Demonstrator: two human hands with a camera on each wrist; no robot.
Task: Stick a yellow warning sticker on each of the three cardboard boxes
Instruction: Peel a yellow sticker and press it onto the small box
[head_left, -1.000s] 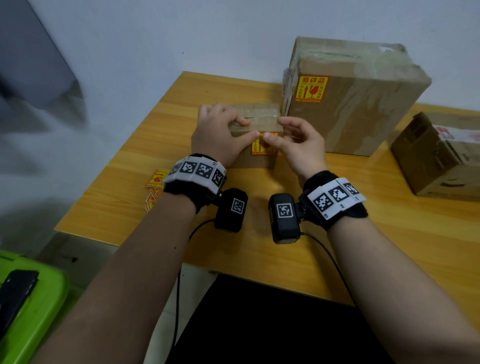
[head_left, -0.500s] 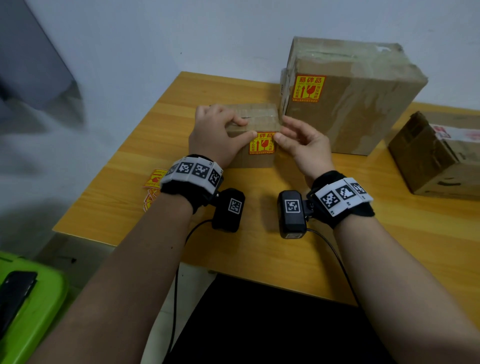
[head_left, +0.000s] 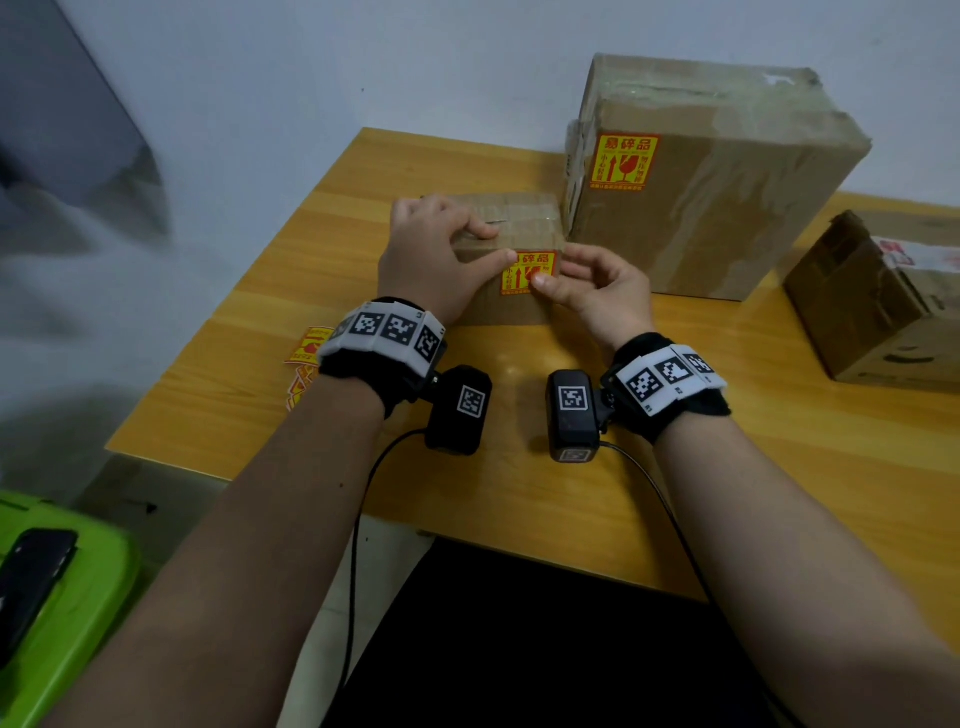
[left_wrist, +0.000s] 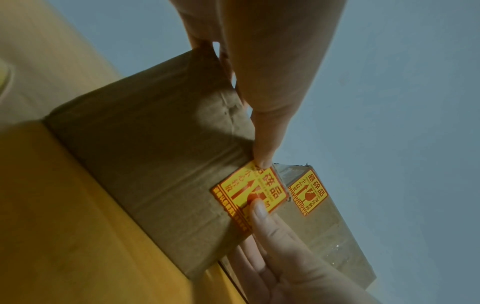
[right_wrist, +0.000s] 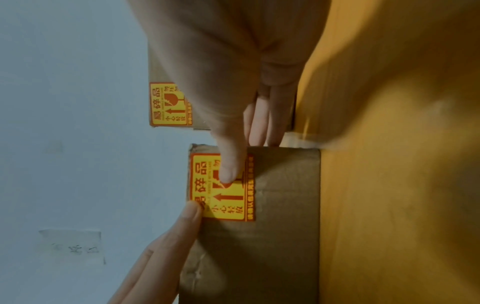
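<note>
So I've got both hands on the small box (head_left: 511, 270) in the middle of the table (head_left: 519, 493). My left hand (head_left: 434, 260) is curled over its top left corner, fingers wrapped on the top edge, and the thumb is stretched out along the front face so its tip sits on the upper left corner of the yellow sticker (head_left: 525, 273). My right hand (head_left: 597, 293) comes in from the other side — thumb tip is pressed flat on the sticker near its middle, while the other fingers are bent around the box's right edge, squeezed into the gap next to the big box (head_left: 727, 182). That big box stands just behind and to the right of my right hand, nearly touching the small one, and it already has its own sticker (head_left: 623, 163) on the front. Well off to the right of my grip there's a third box (head_left: 872, 312), darker — I can't see any yellow sticker on the faces that show. Left of my left wrist a few spare stickers (head_left: 306, 358) lie loose on the table, partly hidden by the wristband. Down past the table's left edge there's a green bin (head_left: 88, 613) with a black phone (head_left: 31, 577) on it.
</note>
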